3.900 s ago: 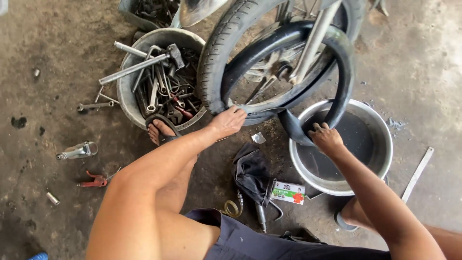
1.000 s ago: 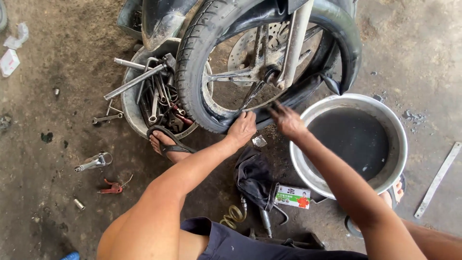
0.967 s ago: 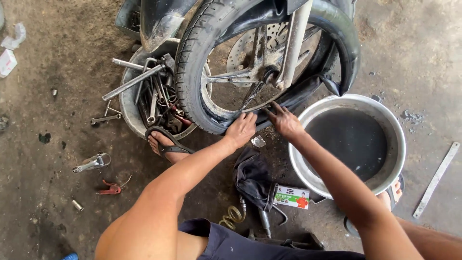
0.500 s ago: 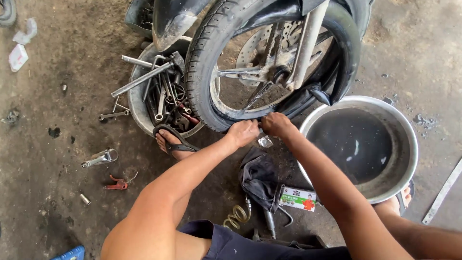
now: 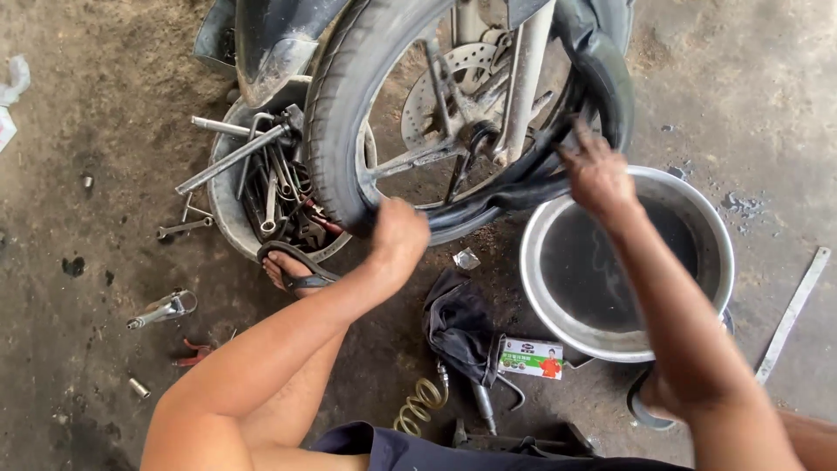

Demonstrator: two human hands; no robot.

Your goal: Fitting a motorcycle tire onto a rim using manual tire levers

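Note:
A motorcycle wheel stands upright in front of me, its grey tyre (image 5: 344, 113) still on the spoked rim. A black inner tube (image 5: 610, 83) hangs out along the wheel's right and lower side. My left hand (image 5: 399, 237) is curled over the bottom of the tyre, pressing on it. My right hand (image 5: 597, 174) grips the inner tube at the lower right of the wheel, just above a metal basin (image 5: 542, 305) of dark water. My sandalled foot (image 5: 292, 272) rests against a round tool bowl.
A tool bowl (image 5: 228, 214) full of wrenches and bars sits left of the wheel. A black cloth (image 5: 458, 324), a small green and white box (image 5: 530, 358) and a coiled hose (image 5: 420, 401) lie near my knees. A metal strip (image 5: 792, 316) lies at the right, red pliers (image 5: 193, 354) and a metal fitting (image 5: 162, 307) at the left.
My right hand has moved from beside the left hand at the wheel's bottom to the right and up along the inner tube. The left hand stays on the tyre's bottom.

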